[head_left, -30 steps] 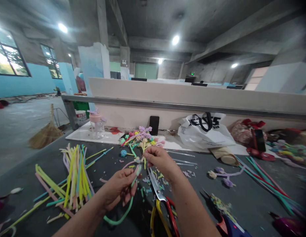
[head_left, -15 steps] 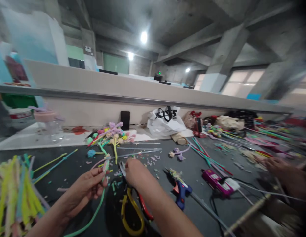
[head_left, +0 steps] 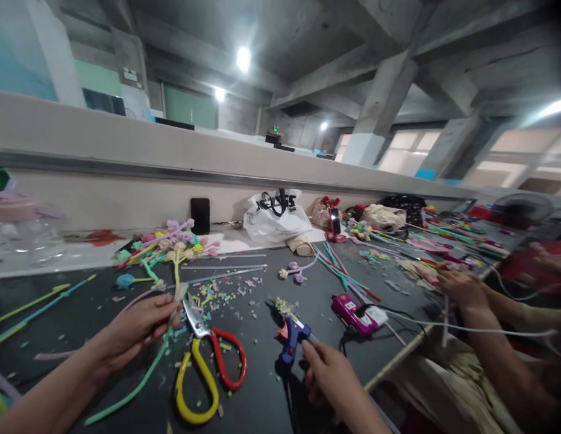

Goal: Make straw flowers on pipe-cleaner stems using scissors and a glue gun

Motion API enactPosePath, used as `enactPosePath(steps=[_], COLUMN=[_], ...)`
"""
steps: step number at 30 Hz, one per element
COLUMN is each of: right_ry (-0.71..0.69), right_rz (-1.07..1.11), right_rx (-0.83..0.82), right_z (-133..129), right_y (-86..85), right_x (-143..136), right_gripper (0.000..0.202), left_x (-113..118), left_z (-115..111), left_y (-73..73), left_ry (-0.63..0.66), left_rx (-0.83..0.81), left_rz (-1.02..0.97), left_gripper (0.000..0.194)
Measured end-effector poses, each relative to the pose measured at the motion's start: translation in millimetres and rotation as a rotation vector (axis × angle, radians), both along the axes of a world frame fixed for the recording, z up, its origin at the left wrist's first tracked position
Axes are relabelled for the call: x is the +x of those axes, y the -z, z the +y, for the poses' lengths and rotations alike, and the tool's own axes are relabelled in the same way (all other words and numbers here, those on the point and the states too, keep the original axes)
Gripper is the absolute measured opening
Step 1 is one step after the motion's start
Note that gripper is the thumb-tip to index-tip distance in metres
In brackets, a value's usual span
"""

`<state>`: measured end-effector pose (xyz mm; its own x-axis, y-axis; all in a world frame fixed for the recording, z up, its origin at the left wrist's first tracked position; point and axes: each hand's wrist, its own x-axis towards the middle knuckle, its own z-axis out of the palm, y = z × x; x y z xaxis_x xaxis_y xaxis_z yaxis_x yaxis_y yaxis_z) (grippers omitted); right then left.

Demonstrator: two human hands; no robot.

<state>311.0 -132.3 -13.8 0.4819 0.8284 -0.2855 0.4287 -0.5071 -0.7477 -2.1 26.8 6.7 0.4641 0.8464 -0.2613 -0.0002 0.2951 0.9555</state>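
My left hand (head_left: 135, 322) pinches a pale green fuzzy pipe cleaner (head_left: 140, 389), whose tail curves down to the table. A pinkish and green bit shows above the fingertips, partly hidden by them. Right beside these fingers, scissors (head_left: 199, 328) with one yellow and one red handle lie on the table. My right hand (head_left: 329, 377) is at the rear of a blue glue gun (head_left: 293, 340), its fingers apart and partly curled next to the handle. A clear glue stick runs from the gun beneath this hand. The gun's nozzle points away to the left, among scraps.
Pipe-cleaner flowers (head_left: 172, 241) lie at the back left near a black phone (head_left: 200, 216). A white bag (head_left: 278, 220) stands against the partition. To the right are a magenta power strip (head_left: 359, 314) with cables and a co-worker's hands (head_left: 461, 289). Coloured scraps litter the table.
My right hand has let go of the scissors, which now lie on the table, and has moved right to the glue gun. The view has turned rightward. My left hand still holds the pipe cleaner.
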Motion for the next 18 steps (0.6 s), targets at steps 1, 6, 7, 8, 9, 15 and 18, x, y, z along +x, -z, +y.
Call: enactPosePath(steps=[1, 6, 7, 8, 9, 15, 18], right_ry=[0.005, 0.057, 0.073, 0.085, 0.097, 0.149, 0.172], right_rz=[0.031, -0.017, -0.004, 0.017, 0.044, 0.44, 1.055], right_rx=[-0.021, -0.019, -0.015, -0.005, 0.01, 0.189, 0.312], right_z=[3, 25, 29, 32, 35, 30, 27], right_y=[3.0, 0.7, -0.9, -2.3, -3.4, -11.2, -24.2], right_x=[-1, -9, -9, -8, -8, -14, -26], right_gripper=[0.032, 0.035, 0.034, 0.033, 0.032, 0.019, 0.025], left_x=[12, 71, 79, 84, 88, 75, 65], left_z=[2, -1, -5, -8, -12, -28, -30], left_y=[-7.5, -29.0, -27.2, -23.7, -19.3, -4.0, -10.1], left_ry=[0.033, 0.093, 0.092, 0.079, 0.079, 0.036, -0.023], left_rx=[0.022, 0.022, -0.002, -0.031, -0.074, -0.161, -0.145], left_rz=[0.004, -0.145, -0.167, -0.193, -0.212, -0.302, -0.321], left_gripper=[0.025, 0.025, 0.024, 0.025, 0.025, 0.023, 0.024])
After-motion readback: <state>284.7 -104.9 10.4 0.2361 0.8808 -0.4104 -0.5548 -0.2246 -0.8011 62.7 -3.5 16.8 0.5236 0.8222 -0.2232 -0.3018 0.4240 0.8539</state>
